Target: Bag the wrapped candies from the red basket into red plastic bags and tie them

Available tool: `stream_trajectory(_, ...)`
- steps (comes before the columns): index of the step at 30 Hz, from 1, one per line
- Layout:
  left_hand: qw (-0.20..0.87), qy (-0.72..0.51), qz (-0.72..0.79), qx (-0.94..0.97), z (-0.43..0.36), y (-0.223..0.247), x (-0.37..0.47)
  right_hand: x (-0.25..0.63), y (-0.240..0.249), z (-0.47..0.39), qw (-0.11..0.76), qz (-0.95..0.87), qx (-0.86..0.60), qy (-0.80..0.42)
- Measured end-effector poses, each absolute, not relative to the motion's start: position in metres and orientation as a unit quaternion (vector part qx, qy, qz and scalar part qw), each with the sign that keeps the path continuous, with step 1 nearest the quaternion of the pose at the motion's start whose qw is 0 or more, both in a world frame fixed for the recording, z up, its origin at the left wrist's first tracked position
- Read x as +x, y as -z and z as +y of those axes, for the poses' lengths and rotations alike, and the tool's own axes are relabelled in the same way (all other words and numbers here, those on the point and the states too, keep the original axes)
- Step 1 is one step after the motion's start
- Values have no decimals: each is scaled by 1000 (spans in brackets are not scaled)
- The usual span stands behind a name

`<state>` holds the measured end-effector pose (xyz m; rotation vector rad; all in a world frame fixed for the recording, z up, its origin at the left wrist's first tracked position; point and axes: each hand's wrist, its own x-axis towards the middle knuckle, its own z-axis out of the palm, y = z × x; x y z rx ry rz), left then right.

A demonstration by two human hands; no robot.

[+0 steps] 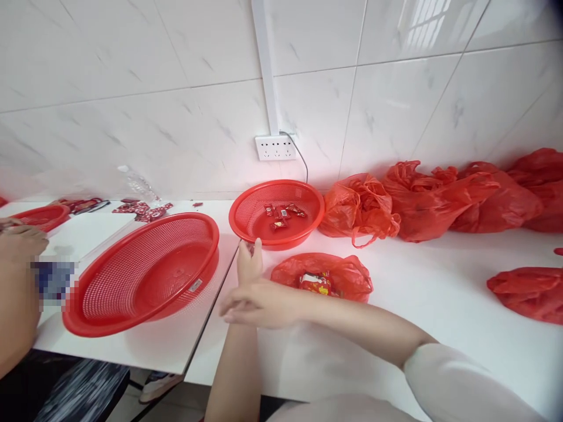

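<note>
My left hand (250, 265) is raised just in front of a round red plastic basket (277, 237), thumb and fingers apart. A small dark reddish patch shows between them; I cannot make out what it is. Several small red wrapped packets (281, 214) lie inside that basket. Across my left wrist lies my right hand (259, 305), its fingers loosely bent and holding no object that I can see. Just beyond my right forearm, an open red plastic bag (347, 271) has red and yellow packets (317, 283) in it.
To the left, a larger red basket (176, 287) tilts on the white table (153, 346). Knotted red bags (435, 202) line the wall; another bag (528, 293) lies right. A clear bottle (139, 186) and red wrappers (141, 210) lie behind. A co-worker's hand (21, 237) is at far left.
</note>
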<state>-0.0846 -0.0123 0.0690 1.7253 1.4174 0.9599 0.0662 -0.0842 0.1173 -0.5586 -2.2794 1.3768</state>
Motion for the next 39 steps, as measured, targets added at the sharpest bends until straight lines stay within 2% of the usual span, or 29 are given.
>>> stream_trajectory(2,284,-377,642,604,-25,-58,-62,114,-132,-97,205,-891,-221,-339)
stream_trajectory(4,206,-319,728,571,-43,-59,-54,154,-135,-103,179,-902,-332,-212)
stream_trajectory(8,173,-187,730,634,-84,-59,-43,202,-110,-108,47,-809,-585,-17)
stream_trajectory(10,186,-160,720,650,-99,-50,-33,215,-96,-110,-29,-752,-659,14)
stream_trajectory(13,199,-172,716,647,-107,-36,-20,232,-91,-110,-99,-737,-668,-35)
stream_trajectory(14,202,-197,713,642,-106,-35,-18,238,-95,-109,-87,-744,-661,-49)
stream_trajectory(16,216,-277,693,630,-102,-38,-19,251,-108,-106,9,-752,-656,-67)
stream_trajectory(18,268,-381,653,597,-97,-47,-23,261,-123,-103,185,-738,-640,-109)
stream_trajectory(21,389,-490,584,518,-90,-60,-31,270,-141,-102,462,-670,-533,-230)
stream_trajectory(22,418,-503,567,501,-88,-63,-33,270,-145,-102,529,-640,-492,-262)
stream_trajectory(24,451,-509,544,492,-86,-67,-36,269,-150,-102,609,-587,-437,-306)
stream_trajectory(29,491,-521,485,502,-82,-78,-33,258,-155,-101,633,-564,-393,-356)
stream_trajectory(33,536,-541,407,505,-76,-105,-18,248,-161,-102,622,-625,-378,-281)
stream_trajectory(39,573,-451,323,603,-58,-144,8,224,-164,-102,435,-828,-321,-147)
